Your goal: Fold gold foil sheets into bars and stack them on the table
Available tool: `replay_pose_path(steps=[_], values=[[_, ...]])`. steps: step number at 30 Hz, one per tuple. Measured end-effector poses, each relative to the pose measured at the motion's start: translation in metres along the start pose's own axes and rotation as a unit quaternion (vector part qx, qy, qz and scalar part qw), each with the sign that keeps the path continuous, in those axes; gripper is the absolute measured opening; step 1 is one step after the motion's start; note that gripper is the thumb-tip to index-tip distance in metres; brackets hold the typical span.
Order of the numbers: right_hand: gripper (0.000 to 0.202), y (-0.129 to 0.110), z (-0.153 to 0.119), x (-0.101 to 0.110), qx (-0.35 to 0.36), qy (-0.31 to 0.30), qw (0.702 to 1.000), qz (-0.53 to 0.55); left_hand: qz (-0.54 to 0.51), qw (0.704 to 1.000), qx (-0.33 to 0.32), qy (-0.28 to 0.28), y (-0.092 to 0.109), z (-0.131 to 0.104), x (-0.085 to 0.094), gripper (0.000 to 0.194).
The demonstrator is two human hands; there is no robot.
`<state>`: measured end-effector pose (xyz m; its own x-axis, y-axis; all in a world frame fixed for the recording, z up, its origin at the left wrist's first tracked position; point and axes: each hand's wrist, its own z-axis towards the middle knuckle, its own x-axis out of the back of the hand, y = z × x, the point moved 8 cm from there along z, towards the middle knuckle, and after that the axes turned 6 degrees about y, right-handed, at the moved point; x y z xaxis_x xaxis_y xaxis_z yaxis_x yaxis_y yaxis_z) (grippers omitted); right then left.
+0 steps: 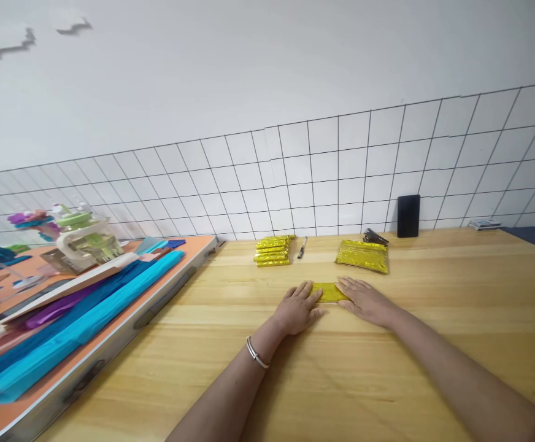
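Note:
A small flat piece of shiny gold foil [327, 293] lies on the wooden table between my hands. My left hand [299, 308] rests on its left end, fingers stretched out and flat. On the right end lies my right hand [364, 299], also flat with fingers extended. Both palms face down, and the hands cover the two ends of the foil. Just beyond are a row of rolled gold foil strips [272, 252] to the left and a larger gold foil packet [362, 255] to the right.
A pen [302, 248] lies beside the rolls. Black clips [375, 237] sit behind the packet, and a black phone-like slab [408, 216] leans on the tiled wall. At left, an orange-topped board [182, 261] carries blue paper rolls [111, 313] and a clear jug [95, 245].

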<state>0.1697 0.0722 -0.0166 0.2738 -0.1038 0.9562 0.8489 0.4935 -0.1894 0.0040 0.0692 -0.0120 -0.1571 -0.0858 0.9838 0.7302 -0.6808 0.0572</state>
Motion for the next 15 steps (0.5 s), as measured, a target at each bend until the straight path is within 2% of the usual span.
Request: replay_pose_path(steps=[4,7,11,15], values=[[0.062,0.001,0.001,0.011,-0.02,0.068,0.997,-0.043,0.012,0.999,0.031,0.007,-0.006,-0.001,0.001,0.069],[0.058,-0.006,0.003,0.016,0.0,0.096,0.994,-0.047,0.013,0.999,0.039,0.018,-0.007,-0.001,0.001,0.069],[0.057,-0.014,0.007,0.006,0.028,0.053,0.998,-0.015,0.008,0.999,0.038,0.033,-0.009,0.0,0.002,0.067],[0.059,-0.011,0.009,-0.002,0.023,0.013,1.0,0.012,0.001,0.999,0.036,0.04,-0.013,0.001,0.004,0.064]])
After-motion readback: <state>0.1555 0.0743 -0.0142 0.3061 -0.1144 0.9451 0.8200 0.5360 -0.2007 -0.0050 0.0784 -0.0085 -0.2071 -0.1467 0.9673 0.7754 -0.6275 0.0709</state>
